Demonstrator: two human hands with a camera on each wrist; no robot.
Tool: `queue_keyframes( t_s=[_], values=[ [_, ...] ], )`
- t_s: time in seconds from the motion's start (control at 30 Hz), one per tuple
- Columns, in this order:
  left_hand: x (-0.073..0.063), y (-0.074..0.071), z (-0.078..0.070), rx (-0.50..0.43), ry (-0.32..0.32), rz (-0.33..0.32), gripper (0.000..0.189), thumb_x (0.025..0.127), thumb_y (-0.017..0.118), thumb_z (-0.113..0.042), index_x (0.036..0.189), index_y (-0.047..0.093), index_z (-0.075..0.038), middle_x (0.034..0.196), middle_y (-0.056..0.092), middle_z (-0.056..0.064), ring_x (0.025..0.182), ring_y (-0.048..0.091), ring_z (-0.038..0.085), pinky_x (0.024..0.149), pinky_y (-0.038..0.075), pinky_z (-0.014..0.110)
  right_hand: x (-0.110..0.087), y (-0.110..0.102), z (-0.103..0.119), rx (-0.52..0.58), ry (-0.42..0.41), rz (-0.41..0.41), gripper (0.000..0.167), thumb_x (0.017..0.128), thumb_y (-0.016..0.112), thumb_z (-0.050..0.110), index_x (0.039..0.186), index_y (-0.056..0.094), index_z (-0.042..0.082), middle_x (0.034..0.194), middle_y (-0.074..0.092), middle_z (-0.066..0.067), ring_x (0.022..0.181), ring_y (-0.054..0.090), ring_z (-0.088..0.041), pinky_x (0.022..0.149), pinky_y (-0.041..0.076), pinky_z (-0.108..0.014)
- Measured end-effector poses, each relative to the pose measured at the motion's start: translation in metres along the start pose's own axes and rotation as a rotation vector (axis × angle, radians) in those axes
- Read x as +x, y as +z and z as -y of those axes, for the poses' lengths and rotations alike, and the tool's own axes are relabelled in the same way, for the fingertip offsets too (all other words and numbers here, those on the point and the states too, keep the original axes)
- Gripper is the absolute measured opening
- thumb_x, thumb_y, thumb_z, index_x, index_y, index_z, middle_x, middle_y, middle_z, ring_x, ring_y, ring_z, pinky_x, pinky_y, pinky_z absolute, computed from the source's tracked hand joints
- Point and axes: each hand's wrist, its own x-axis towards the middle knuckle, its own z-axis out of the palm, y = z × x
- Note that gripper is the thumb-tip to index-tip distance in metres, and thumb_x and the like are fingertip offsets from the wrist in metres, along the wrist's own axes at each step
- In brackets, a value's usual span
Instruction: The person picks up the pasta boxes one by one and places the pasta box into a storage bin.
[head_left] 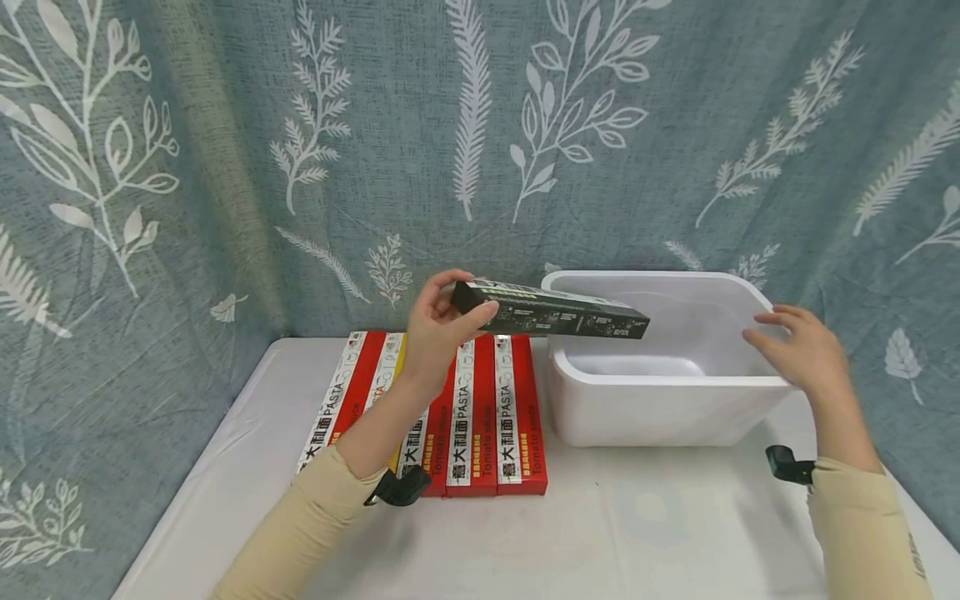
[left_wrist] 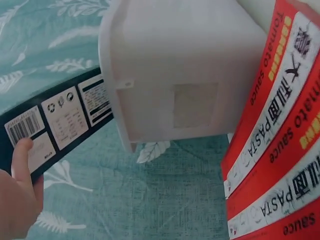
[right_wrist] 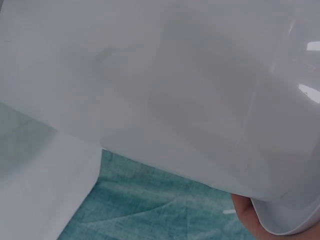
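Note:
My left hand (head_left: 438, 333) pinches the near end of a long dark pasta box (head_left: 570, 321), thumb on its side and fingers behind. The box is tilted, its far end over the left rim of a white plastic bin (head_left: 660, 412). In the left wrist view, the dark box (left_wrist: 65, 112) shows a barcode and white label panels, with a finger of the left hand (left_wrist: 20, 195) on it. My right hand (head_left: 810, 350) holds the bin's right rim; in the right wrist view, part of that hand (right_wrist: 245, 215) shows past the rim.
Several red pasta boxes (head_left: 532, 417) marked "Tomato sauce" lie side by side left of the bin, with some yellow visible among them and the left arm partly covering them. They rest on a white table (head_left: 570, 542). A blue-green leaf-patterned curtain (head_left: 412, 167) hangs behind.

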Motion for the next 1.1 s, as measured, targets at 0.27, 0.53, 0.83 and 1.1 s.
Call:
queue_keyframes(
  t_s=[0.27, 0.53, 0.83, 1.1],
  values=[
    [0.023, 0.029, 0.016, 0.244, 0.001, 0.106, 0.043, 0.08, 0.079, -0.014, 0.119, 0.061, -0.014, 0.102, 0.067, 0.006, 0.09, 0.062, 0.021, 0.078, 0.05, 0.03, 0.0, 0.0, 0.0, 0.003, -0.003, -0.014, 0.062, 0.1, 0.046, 0.045, 0.134, 0.049, -0.007, 0.149, 0.025, -0.034, 0.131, 0.022, -0.06, 0.098, 0.02, -0.075],
    [0.041, 0.052, 0.027, 0.308, -0.097, 0.18, 0.043, 0.078, 0.082, -0.022, 0.116, 0.062, -0.019, 0.101, 0.065, 0.005, 0.087, 0.06, 0.022, 0.072, 0.052, 0.029, 0.001, 0.0, 0.0, -0.003, 0.004, -0.01, 0.062, 0.1, 0.047, 0.045, 0.135, 0.048, -0.007, 0.149, 0.024, -0.034, 0.131, 0.022, -0.06, 0.098, 0.02, -0.075],
    [0.055, 0.064, 0.038, 0.451, -0.124, 0.264, 0.047, 0.078, 0.082, -0.029, 0.119, 0.062, -0.019, 0.108, 0.064, 0.001, 0.093, 0.061, 0.025, 0.077, 0.051, 0.032, 0.002, 0.001, 0.001, -0.002, 0.001, -0.011, 0.061, 0.099, 0.048, 0.043, 0.133, 0.049, -0.007, 0.148, 0.025, -0.035, 0.129, 0.023, -0.062, 0.097, 0.02, -0.076],
    [0.063, 0.07, 0.043, 0.58, -0.173, 0.307, 0.045, 0.076, 0.082, -0.039, 0.114, 0.062, -0.027, 0.109, 0.061, -0.002, 0.087, 0.058, 0.019, 0.073, 0.049, 0.033, 0.001, 0.0, 0.002, 0.002, -0.002, -0.016, 0.06, 0.099, 0.049, 0.043, 0.132, 0.05, -0.008, 0.148, 0.026, -0.035, 0.13, 0.023, -0.061, 0.098, 0.02, -0.076]
  ],
)
